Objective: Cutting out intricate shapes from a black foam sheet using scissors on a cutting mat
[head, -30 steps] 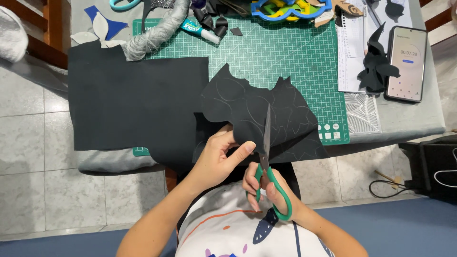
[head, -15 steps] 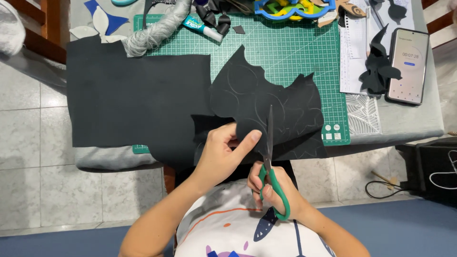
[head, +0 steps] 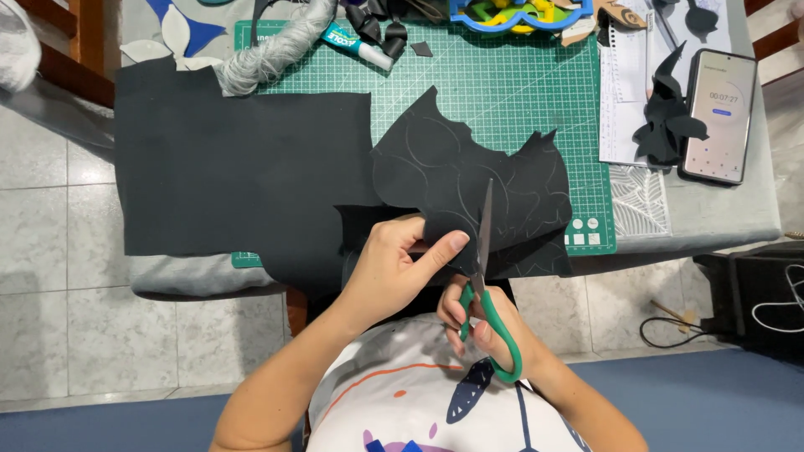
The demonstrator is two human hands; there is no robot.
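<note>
At frame centre, the left hand [head: 394, 272] pinches the lower edge of the black foam piece [head: 469, 180] over the green cutting mat [head: 511, 92]. Just right, the right hand [head: 490, 322] grips green-handled scissors [head: 486, 276], blades cutting up into it

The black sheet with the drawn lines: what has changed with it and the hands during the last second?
The left hand has turned the black sheet, so its points now sit higher on the green mat. The scissors in the right hand are further into the sheet. Both grips stayed the same, and the phone and the large black piece did not move.
</note>
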